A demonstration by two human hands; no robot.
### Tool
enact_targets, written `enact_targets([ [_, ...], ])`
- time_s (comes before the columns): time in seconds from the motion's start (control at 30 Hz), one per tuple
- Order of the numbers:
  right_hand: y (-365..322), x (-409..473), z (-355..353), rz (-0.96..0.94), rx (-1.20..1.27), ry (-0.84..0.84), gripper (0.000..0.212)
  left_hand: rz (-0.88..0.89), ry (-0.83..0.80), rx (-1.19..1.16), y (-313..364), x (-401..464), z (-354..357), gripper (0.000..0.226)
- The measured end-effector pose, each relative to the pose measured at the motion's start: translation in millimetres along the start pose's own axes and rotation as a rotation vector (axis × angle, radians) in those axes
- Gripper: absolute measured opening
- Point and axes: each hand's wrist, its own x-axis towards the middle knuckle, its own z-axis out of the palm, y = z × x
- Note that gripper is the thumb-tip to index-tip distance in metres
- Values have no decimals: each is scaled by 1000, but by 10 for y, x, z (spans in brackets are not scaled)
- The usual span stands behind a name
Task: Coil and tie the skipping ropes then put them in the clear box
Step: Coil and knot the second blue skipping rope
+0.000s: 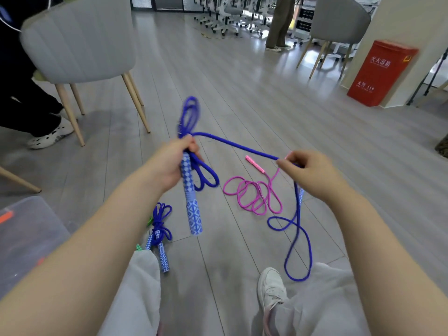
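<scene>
My left hand (173,163) grips a blue skipping rope (232,143) at its folded loops, together with its blue-and-white patterned handle (192,207), which hangs down. Loops stick out above and below the fist. My right hand (312,169) pinches the same rope's free strand, which stretches between the two hands. The rest of the strand drops to the floor and curls near my right foot. A pink rope (254,195) lies loose on the floor between my hands. A second blue rope (161,229), coiled and tied, lies by my left knee. The clear box (26,238) stands at the lower left.
A grey chair (80,40) with wooden legs stands at the left, with a seated person's leg and shoe beside it. A red box (380,73) stands by the pillar at the right. Another grey chair and a standing person are further back. A green rope end peeks beside the tied rope.
</scene>
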Motion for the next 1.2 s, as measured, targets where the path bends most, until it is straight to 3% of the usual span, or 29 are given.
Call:
enact_targets([
  [0.1,59,8,-88,64,103,43,28,42,202,-213,113,98,-192,24],
  [0.17,4,4,-44,100,198,38,22,19,239,-160,73,98,-194,24],
  [0.3,-232,-47,157,137,479,34,20,-64,136,95,-148,-27,42,23],
  [0.5,-524,-197,484,-4,640,-57,11,-143,-53,174,-371,-155,304,23],
  [0.67,-578,-238,629,-130,480,-188,12,-90,-144,240,-409,-214,339,41],
  [0.8,-492,-239,626,-273,203,-121,11,-28,-211,450,-439,-215,293,36],
  [0.97,-436,-245,616,-322,56,-164,10,-37,-147,545,-457,-193,289,27],
  [1.03,-405,-211,572,-274,3,-177,16,-20,-68,463,-422,-143,281,25],
  [1.2,-185,-86,314,-117,64,-197,20,-85,9,-142,-102,-4,118,30],
])
